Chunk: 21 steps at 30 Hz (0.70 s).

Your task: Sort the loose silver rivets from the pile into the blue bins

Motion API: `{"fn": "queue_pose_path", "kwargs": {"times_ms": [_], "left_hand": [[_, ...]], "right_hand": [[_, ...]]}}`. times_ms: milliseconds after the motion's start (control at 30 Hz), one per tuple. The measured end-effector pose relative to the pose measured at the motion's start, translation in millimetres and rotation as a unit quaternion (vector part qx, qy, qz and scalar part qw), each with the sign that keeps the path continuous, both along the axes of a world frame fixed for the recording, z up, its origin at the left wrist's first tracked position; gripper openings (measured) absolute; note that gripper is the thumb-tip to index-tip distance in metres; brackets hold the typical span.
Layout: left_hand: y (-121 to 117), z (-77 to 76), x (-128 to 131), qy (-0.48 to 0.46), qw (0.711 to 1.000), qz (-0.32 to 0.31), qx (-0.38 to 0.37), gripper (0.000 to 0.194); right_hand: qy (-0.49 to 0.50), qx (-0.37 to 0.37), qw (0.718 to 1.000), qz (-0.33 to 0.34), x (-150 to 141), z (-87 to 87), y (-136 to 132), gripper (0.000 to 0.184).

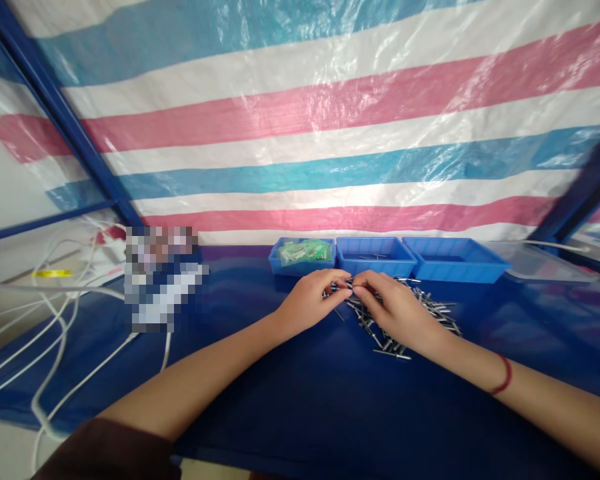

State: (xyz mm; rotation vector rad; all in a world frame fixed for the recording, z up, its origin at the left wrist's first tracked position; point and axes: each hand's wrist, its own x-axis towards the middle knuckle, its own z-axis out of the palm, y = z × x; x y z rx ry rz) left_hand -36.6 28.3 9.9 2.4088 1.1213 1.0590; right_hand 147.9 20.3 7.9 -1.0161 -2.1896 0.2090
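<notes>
A pile of thin metal pins (420, 313) lies on the blue table (300, 400), in front of three blue bins. My left hand (310, 300) and my right hand (395, 307) meet over the pile's near-left part, fingertips pinched together on small pins at about the same spot. What exactly each hand holds is too small to tell apart. A red string circles my right wrist. The left bin (303, 257) holds green-tinted bags, the middle bin (375, 257) has a few pins, and the right bin (455, 260) looks bare.
A clear plastic tray (545, 263) sits right of the bins. White cables (55, 333) loop over the table's left edge beside a blurred-out object (160, 280). A striped plastic sheet (330, 133) hangs behind, framed by blue bars.
</notes>
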Motion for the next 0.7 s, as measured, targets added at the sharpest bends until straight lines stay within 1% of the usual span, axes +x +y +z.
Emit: {"fn": "queue_pose_path", "kwargs": {"times_ms": [67, 133, 233, 300, 433, 567, 667, 700], "left_hand": [[-2, 3.0, 2, -0.040, 0.998, -0.021, -0.032, 0.023], [-5, 6.0, 4, -0.064, 0.997, -0.024, -0.038, 0.019], [-9, 9.4, 8, -0.101, 0.994, -0.017, -0.033, 0.017], [-10, 11.8, 12, -0.132, 0.991, -0.015, -0.023, 0.016], [-11, 18.9, 21, -0.174, 0.984, -0.025, 0.008, 0.015], [-17, 23.5, 30, -0.201, 0.979, -0.005, 0.034, 0.017], [-19, 21.5, 32, -0.201, 0.979, 0.024, 0.026, 0.018], [-18, 19.8, 32, -0.202, 0.979, 0.034, 0.023, 0.019]], "right_hand": [[0.053, -0.034, 0.998, 0.010, -2, 0.3, -4, 0.017], [0.099, -0.054, 0.994, 0.011, -4, -0.4, -7, 0.017], [0.159, -0.058, 0.986, -0.004, -5, 0.0, -9, 0.021], [0.196, -0.058, 0.979, -0.016, -5, 3.3, -10, 0.025], [0.264, -0.099, 0.959, -0.028, -2, 14.6, -12, 0.035], [0.306, -0.123, 0.944, -0.008, 0, 20.6, -17, 0.038], [0.326, -0.113, 0.939, -0.001, 1, 20.1, -15, 0.034], [0.327, -0.099, 0.940, -0.006, 2, 19.6, -14, 0.033]]}}
